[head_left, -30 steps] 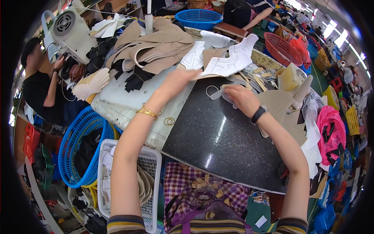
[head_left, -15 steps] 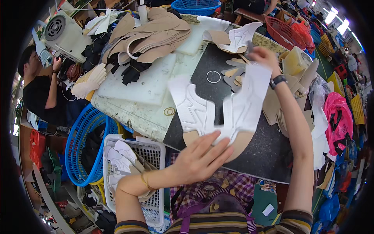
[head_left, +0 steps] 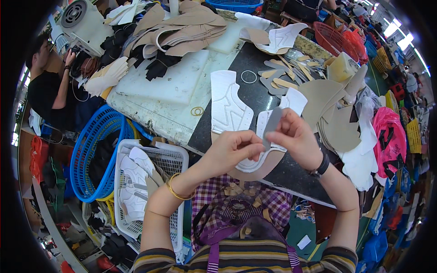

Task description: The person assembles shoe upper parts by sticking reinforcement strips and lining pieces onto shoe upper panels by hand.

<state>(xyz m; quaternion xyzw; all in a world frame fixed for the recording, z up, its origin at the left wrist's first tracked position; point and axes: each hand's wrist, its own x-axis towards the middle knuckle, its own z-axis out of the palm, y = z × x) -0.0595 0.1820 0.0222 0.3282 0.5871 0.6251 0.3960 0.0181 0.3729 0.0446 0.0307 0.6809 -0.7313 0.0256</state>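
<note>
A white shoe upper (head_left: 231, 107) with stitched lines lies spread on the dark board, its beige toe edge toward me. Above its right half, my right hand (head_left: 298, 139) pinches a thin grey rounded strip (head_left: 273, 122), held upright. My left hand (head_left: 239, 148) is closed in a pinch at the strip's lower end, fingertips against it. Both hands cover part of the upper. Just beyond lies a pile of grey and tan strips (head_left: 284, 75), with a white ring (head_left: 249, 77) beside it.
Stacked beige pieces (head_left: 327, 109) lie at the right, beside a pink bag (head_left: 389, 141). Another upper (head_left: 280, 40) and a beige pile (head_left: 191, 27) sit at the back. A white basket (head_left: 175, 157) of uppers and a blue basket (head_left: 84, 168) stand left. A co-worker (head_left: 48, 86) sits far left.
My right hand has come back from the strip pile toward me and now holds a grey strip. The upper, earlier lifted, lies on the board. My left hand has left its toe edge and closed.
</note>
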